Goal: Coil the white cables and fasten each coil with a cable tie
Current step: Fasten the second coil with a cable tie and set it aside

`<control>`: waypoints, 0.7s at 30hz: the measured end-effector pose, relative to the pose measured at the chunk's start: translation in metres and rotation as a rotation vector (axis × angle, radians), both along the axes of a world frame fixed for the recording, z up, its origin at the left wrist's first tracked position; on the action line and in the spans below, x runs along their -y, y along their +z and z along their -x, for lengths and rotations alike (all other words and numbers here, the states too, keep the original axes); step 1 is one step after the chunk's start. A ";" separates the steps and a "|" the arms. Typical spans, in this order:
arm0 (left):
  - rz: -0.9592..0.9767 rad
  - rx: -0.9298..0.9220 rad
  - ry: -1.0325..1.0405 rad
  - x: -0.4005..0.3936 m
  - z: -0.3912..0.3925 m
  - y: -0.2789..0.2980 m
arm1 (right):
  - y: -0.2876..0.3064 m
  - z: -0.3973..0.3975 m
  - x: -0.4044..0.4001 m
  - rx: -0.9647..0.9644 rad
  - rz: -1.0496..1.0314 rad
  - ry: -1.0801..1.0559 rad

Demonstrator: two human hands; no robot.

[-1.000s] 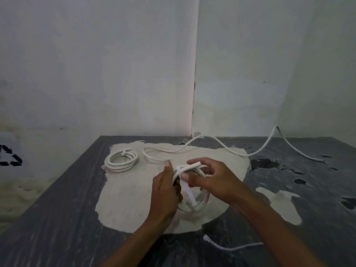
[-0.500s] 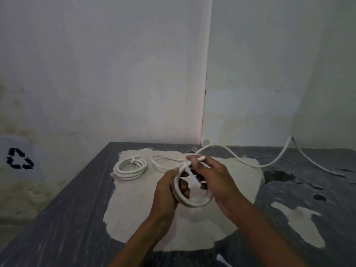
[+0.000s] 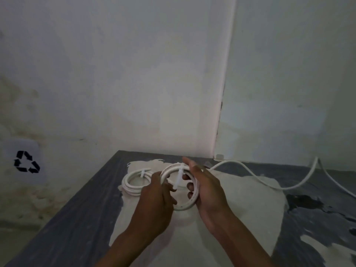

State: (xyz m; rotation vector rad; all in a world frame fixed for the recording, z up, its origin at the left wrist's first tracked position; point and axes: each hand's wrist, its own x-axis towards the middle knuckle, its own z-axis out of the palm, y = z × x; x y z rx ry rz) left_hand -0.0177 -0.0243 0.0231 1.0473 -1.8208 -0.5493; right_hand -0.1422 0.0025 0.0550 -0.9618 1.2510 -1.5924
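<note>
I hold a white cable coil (image 3: 185, 206) upright above the table between both hands. My right hand (image 3: 207, 186) grips its right side, fingers through the loop. A white cable tie (image 3: 178, 177) wraps the top of the coil, and its tail hangs down into the fingertips of my left hand (image 3: 157, 201). A second white coil (image 3: 133, 183), with a tie around it, lies flat on the table to the left. A loose white cable (image 3: 269, 182) runs from behind my right hand across the table to the right.
The dark table (image 3: 77, 218) has a large pale worn patch (image 3: 240, 218) under my hands. Walls meet in a corner just behind it. A recycling symbol (image 3: 26, 162) marks the left wall. The table's left edge runs diagonally.
The coil has been raised and turned more upright. My left hand moved from the coil's side to the tie's hanging tail. The view tilted upward.
</note>
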 end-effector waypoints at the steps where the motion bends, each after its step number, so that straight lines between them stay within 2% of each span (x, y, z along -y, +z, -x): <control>1: -0.014 -0.002 0.015 0.005 -0.007 -0.001 | 0.000 -0.005 0.004 0.022 -0.020 0.026; 6: -0.110 -0.138 0.071 0.046 -0.049 0.006 | 0.000 -0.032 0.034 0.023 -0.062 0.111; 9: -0.111 -0.208 0.184 0.069 -0.064 0.018 | -0.004 -0.043 0.059 -0.071 -0.034 0.104; 11: -0.066 -0.127 0.231 0.084 -0.069 0.024 | -0.006 -0.047 0.075 -0.120 -0.048 0.084; 15: -0.160 0.064 0.237 0.108 -0.078 0.033 | -0.012 -0.052 0.111 -0.189 -0.125 0.007; 21: -0.276 0.116 0.242 0.136 -0.093 0.016 | -0.035 -0.057 0.145 -0.324 -0.180 -0.087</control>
